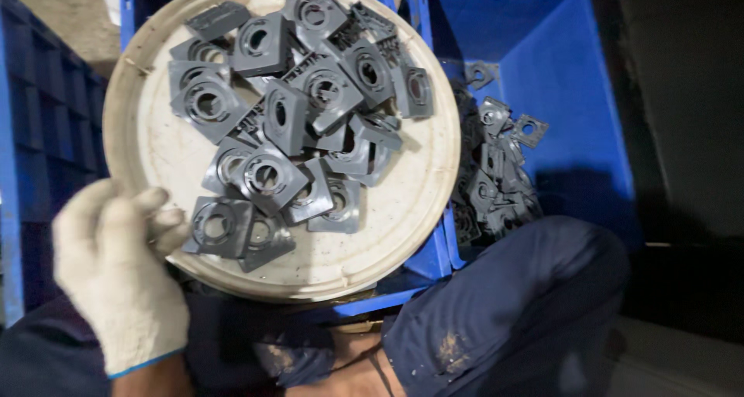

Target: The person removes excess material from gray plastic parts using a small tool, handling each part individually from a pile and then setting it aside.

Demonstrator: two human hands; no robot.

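Observation:
My left hand (116, 269), in a white knit glove, grips the near left rim of a round cream-coloured lid (167, 153) used as a tray. Its fingertips touch a grey square plastic part (217, 226) at the tray's edge. A heap of several such grey square parts with round centre holes (310, 94) covers the tray's middle and far side. My right hand is out of sight.
A blue plastic crate (558, 79) on the right holds more grey parts (496, 172). Another blue crate (39, 133) stands at the left. My dark blue trouser knee (527, 304) fills the lower right. A dark floor lies beyond.

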